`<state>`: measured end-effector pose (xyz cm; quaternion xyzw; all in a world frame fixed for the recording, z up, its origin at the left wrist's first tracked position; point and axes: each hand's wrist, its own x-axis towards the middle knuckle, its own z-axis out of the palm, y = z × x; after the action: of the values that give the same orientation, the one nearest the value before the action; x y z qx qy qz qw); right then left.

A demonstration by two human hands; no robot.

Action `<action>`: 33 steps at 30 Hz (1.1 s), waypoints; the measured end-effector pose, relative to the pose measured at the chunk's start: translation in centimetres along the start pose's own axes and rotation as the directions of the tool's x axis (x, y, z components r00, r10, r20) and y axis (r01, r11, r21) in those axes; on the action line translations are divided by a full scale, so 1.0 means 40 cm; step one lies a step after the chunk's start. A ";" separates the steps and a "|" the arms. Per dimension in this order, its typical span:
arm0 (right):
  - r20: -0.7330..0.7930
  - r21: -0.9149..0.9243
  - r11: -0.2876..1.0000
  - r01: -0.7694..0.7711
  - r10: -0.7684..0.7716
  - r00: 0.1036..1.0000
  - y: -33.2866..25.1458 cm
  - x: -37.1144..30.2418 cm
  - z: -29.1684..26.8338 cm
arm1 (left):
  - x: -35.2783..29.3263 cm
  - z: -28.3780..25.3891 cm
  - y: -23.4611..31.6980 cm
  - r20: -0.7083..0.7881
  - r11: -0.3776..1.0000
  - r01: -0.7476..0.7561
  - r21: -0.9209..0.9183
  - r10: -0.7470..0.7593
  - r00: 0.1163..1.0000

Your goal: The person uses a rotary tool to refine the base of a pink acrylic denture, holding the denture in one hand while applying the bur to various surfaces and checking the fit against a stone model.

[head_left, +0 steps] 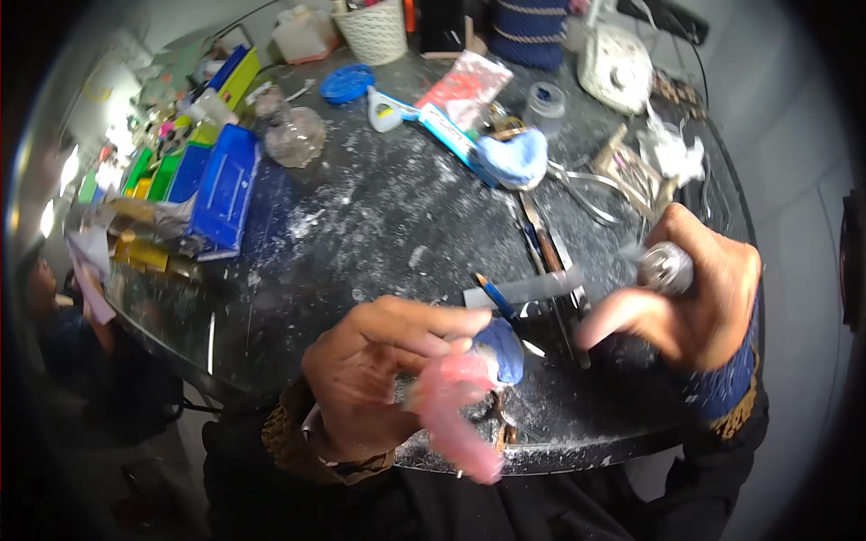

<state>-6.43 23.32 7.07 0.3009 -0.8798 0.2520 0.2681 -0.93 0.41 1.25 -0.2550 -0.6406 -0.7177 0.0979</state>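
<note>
My left hand (365,370) is closed on a pink, horseshoe-shaped denture (451,406), held over the table's front edge. Just beyond the denture is a blue dental cast (505,352); my fingers come close to it, and I cannot tell whether they touch it. My right hand (708,302) is raised over the right side of the table, curled round a small silvery cylindrical thing (666,268). Its end points toward me, its kind is unclear, and the thumb sticks out to the left. A blue pencil (496,296) lies between my hands.
The dark, dust-strewn table (361,198) has a curved front edge. Blue bins (225,194) stand at the left. Another blue cast (512,158), pliers (586,194) and thin hand tools (541,239) lie ahead. A white basket (374,32) stands at the back.
</note>
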 end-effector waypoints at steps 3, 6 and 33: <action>0.193 0.191 0.975 -0.115 0.077 0.978 0.058 -0.011 0.016 | -0.002 0.007 -0.017 -0.076 0.997 -0.018 -0.081 0.012 0.997; 0.367 0.200 0.980 0.012 -0.087 0.926 0.070 -0.023 0.045 | 0.011 -0.025 -0.015 0.009 0.971 -0.213 0.109 0.213 0.977; 0.565 0.592 0.756 -0.279 -0.142 0.813 -0.062 -0.018 0.013 | 0.045 -0.008 0.004 0.204 0.960 -0.231 0.160 0.197 0.959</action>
<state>-4.47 21.58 6.94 0.4023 -0.7856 0.4478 -0.1434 -2.47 0.41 2.24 -0.3790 -0.6786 -0.6139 0.1377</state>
